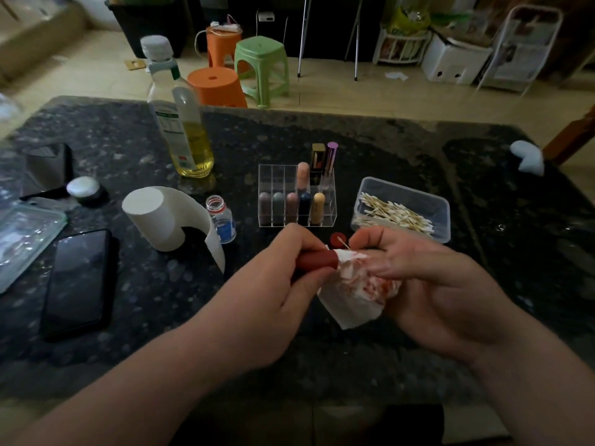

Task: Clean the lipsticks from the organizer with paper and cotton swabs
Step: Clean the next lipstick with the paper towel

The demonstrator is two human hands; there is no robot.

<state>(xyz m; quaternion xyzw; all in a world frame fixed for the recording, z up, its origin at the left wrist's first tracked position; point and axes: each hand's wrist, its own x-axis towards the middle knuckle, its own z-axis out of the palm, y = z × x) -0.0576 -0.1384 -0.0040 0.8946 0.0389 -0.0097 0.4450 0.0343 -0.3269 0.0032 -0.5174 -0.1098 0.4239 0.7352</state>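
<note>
My left hand (283, 272) grips a dark red lipstick tube (318, 261) lying level, its end pushed into a white paper tissue (351, 294) smeared with red. My right hand (428, 284) holds that crumpled tissue around the tube's end, and a cotton swab (342, 242) sticks up between its fingers. Just behind the hands lies a red lipstick cap (337, 237). The clear acrylic organizer (277, 175) stands further back with several lipsticks in its slots. A clear tub of cotton swabs (402, 209) sits to its right. A roll of white paper (161, 217) stands at the left.
On the dark stone table (322, 133) stand a tall oil bottle (180, 123), a small open glass bottle (222, 218), a black phone (79, 281), a clear lidded box (25, 239) and a small round silver object (84, 187). Plastic stools stand on the floor beyond.
</note>
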